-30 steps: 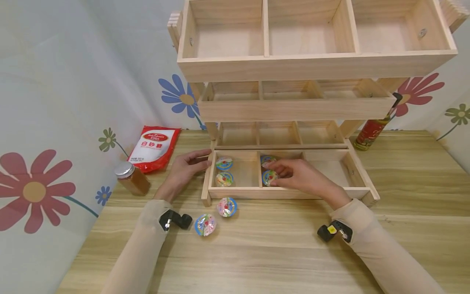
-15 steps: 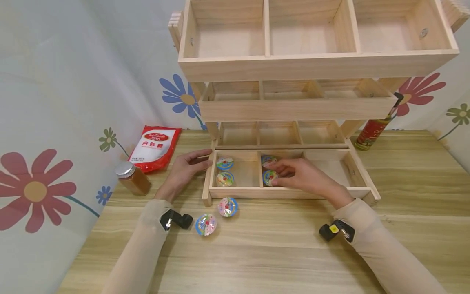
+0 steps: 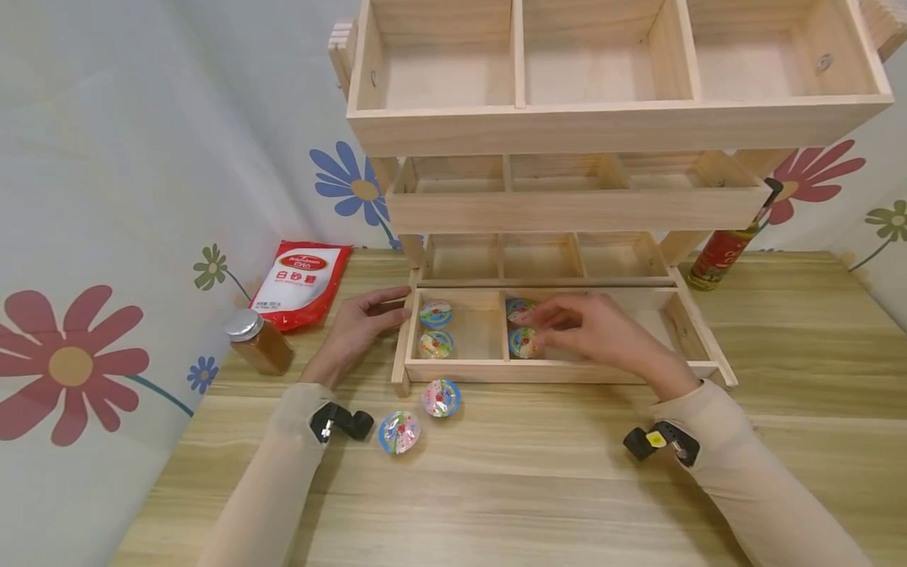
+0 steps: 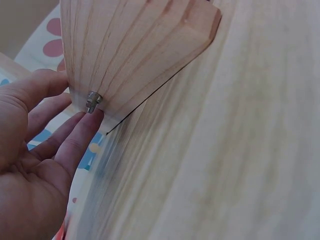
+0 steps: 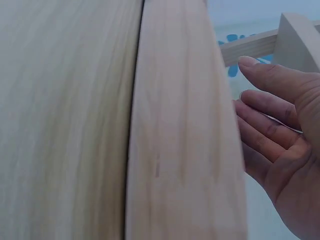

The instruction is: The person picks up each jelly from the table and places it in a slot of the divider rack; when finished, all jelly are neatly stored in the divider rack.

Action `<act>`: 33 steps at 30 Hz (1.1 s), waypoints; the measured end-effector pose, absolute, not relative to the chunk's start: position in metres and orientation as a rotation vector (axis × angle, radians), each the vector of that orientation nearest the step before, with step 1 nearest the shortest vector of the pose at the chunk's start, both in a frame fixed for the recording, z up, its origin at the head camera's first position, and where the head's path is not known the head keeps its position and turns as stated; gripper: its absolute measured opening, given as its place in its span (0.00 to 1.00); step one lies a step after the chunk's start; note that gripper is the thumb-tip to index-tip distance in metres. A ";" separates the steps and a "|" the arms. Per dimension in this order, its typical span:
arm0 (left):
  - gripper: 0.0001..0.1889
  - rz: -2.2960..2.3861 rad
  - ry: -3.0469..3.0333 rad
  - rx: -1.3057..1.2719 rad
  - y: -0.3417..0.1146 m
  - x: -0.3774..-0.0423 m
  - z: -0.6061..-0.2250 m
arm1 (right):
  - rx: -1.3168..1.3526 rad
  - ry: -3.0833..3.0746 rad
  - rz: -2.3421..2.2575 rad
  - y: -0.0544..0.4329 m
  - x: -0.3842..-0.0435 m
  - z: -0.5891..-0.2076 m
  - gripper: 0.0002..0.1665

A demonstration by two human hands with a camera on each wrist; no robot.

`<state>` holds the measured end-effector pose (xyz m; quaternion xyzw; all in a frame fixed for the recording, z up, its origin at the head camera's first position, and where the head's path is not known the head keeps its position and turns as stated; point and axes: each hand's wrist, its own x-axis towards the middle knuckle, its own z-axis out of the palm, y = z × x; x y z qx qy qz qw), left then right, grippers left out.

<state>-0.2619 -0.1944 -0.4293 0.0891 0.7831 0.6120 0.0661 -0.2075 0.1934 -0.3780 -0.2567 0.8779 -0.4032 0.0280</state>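
My left hand (image 3: 357, 324) touches the left side of the wooden rack (image 3: 560, 372) with straight fingertips; in the left wrist view they lie by a metal bolt (image 4: 93, 101). Over the bottom tier's middle compartment, my right hand (image 3: 598, 335) hovers with thumb and fingers apart, holding nothing. Near its fingertips, a jelly cup (image 3: 520, 309) lies at the back of that compartment and another jelly cup (image 3: 523, 343) in front of it. The left compartment holds a rear jelly cup (image 3: 435, 313) and a front jelly cup (image 3: 435, 344). Two pink-lidded jelly cups (image 3: 442, 398) (image 3: 400, 432) lie on the table before the rack.
A red and white bag of white sugar (image 3: 301, 282) and a silver-lidded jar of brown powder (image 3: 260, 343) stand left of the rack. A bottle with a red label (image 3: 721, 253) is behind its right side. Upper tiers (image 3: 616, 130) overhang the bottom one.
My right hand has let go of the front jelly cup in the middle compartment and drawn back slightly to the right. The left hand stays against the rack's side.
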 end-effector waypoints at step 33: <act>0.26 1.835 2.359 0.252 -0.194 -0.260 -0.426 | -1.206 2.594 -1.259 0.125 -0.171 -0.360 0.21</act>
